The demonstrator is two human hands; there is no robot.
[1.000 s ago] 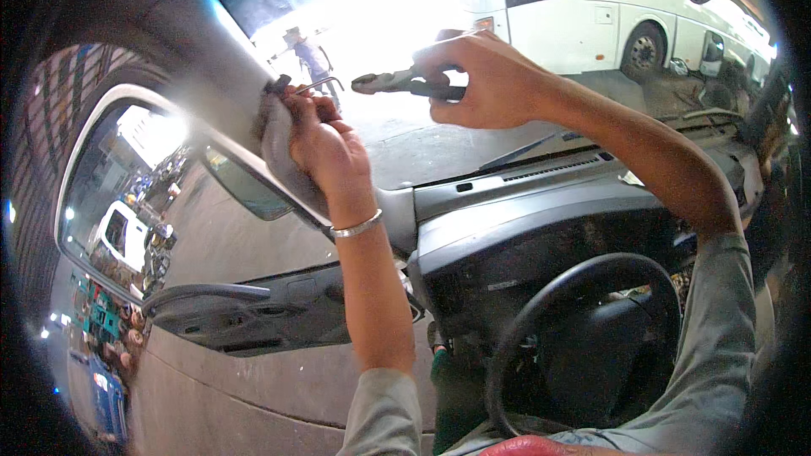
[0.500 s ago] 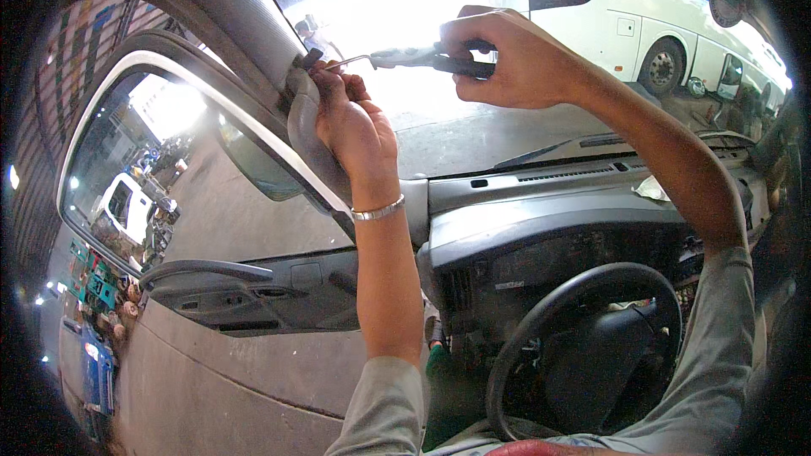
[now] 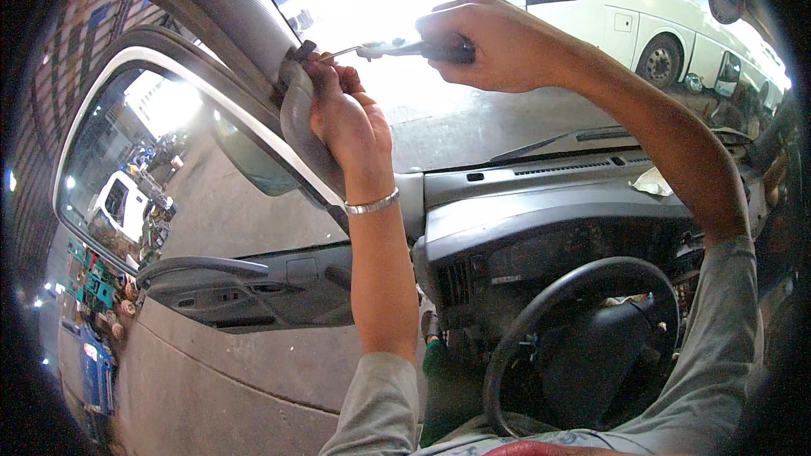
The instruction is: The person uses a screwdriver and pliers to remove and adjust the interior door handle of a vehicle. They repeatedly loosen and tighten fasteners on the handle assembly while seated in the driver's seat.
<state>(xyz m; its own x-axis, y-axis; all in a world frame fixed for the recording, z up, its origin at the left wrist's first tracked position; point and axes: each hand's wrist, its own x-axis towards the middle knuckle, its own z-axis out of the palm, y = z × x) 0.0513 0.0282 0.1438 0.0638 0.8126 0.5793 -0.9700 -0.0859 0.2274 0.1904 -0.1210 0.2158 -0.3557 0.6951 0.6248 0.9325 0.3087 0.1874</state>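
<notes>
My right hand [image 3: 494, 42] is wrapped round the dark handles of a pair of pliers [image 3: 393, 49], held in front of the windshield. From the pliers' jaws a thin metal rod [image 3: 340, 53] runs left to the fingertips of my left hand [image 3: 348, 114]. Those fingertips are pinched together at the upper end of the grey grab handle [image 3: 297, 110] on the windshield pillar [image 3: 245, 8]. What lies between them is mostly hidden. A small dark piece [image 3: 306, 49] sticks out at the handle's top end, just above the fingers.
Below my arms are a steering wheel [image 3: 507, 346] and the dashboard [image 3: 541, 194], with a crumpled pale scrap [image 3: 652, 182] on top. An open door [image 3: 253, 287] with a white window frame stands at the left. Outside, a white bus [image 3: 625, 25] is parked beyond the windshield.
My right hand and the pliers have moved slightly left and up, toward the pillar. My left hand stays at the top of the grab handle. The whole view has shifted a little.
</notes>
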